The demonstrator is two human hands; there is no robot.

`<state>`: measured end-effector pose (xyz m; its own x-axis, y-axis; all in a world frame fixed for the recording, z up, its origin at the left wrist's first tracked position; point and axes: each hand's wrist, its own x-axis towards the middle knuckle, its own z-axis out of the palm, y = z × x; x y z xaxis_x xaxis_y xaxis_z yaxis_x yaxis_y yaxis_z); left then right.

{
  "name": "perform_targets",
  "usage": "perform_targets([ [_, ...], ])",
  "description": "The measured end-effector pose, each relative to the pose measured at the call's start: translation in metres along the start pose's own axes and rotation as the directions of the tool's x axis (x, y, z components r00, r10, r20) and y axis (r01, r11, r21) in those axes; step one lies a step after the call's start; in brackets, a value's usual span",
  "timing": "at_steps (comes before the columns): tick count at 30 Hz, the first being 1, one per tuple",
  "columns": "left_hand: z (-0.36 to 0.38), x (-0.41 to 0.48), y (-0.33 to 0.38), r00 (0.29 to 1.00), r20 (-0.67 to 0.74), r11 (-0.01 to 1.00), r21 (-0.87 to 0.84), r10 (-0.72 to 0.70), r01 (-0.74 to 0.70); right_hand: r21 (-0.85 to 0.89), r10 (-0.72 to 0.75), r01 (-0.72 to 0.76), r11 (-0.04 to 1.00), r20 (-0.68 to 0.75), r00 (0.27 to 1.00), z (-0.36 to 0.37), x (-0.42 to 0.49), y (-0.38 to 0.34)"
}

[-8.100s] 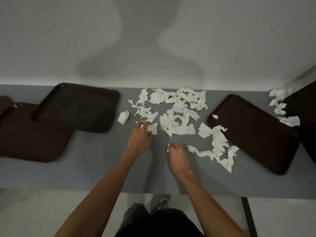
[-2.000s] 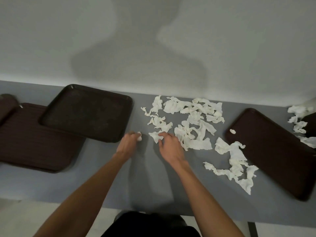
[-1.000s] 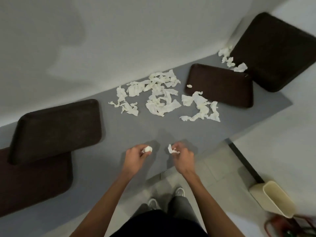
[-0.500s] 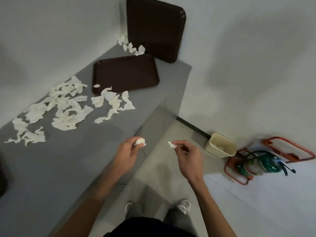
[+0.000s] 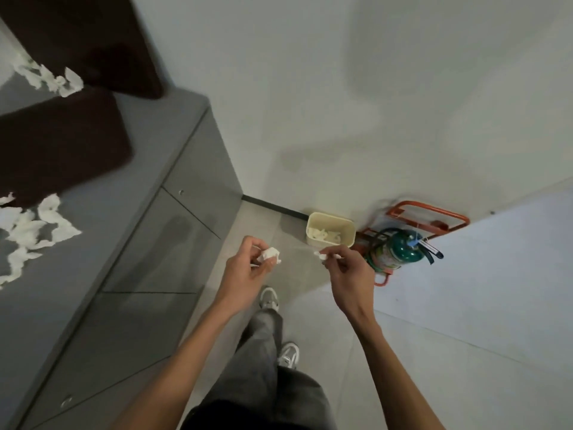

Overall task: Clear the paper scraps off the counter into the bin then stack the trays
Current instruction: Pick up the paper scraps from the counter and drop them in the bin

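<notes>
My left hand (image 5: 248, 268) pinches a crumpled white paper scrap (image 5: 270, 254) above the floor. A smaller scrap (image 5: 321, 255) is pinched in the fingertips of my right hand (image 5: 347, 271). A cream bin (image 5: 330, 230) stands on the floor just beyond both hands, with paper scraps inside. On the grey counter (image 5: 102, 212) at the left lie more white scraps (image 5: 34, 231). One dark brown tray (image 5: 59, 144) lies flat there, and a second tray (image 5: 90, 41) leans against the wall with scraps (image 5: 49, 77) at its foot.
A green fire extinguisher (image 5: 400, 248) in a red-orange stand (image 5: 434, 215) sits right of the bin against the wall. Grey cabinet doors (image 5: 161, 252) run under the counter. My legs and shoes (image 5: 269, 301) are on the tiled floor below my hands.
I turned right, away from the counter, and stepped toward the bin. Both hands carried their scraps off the counter and now hover close to the bin.
</notes>
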<state>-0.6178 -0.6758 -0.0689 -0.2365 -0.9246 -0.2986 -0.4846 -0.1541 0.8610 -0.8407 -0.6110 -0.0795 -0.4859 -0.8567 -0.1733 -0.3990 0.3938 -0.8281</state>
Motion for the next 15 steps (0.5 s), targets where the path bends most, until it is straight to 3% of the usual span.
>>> perform_targets([
  [11,0.143,0.185,-0.051,0.991,0.109,0.997,-0.009,-0.075,0.076,-0.131,0.278,-0.279,0.951,-0.025,0.96,0.022,0.165,0.136],
  [15,0.19,0.248,-0.098,0.985,0.165,0.987,0.157,-0.051,0.025,-0.284,0.312,-0.303,0.909,-0.016,0.95,0.051,0.219,0.211],
])
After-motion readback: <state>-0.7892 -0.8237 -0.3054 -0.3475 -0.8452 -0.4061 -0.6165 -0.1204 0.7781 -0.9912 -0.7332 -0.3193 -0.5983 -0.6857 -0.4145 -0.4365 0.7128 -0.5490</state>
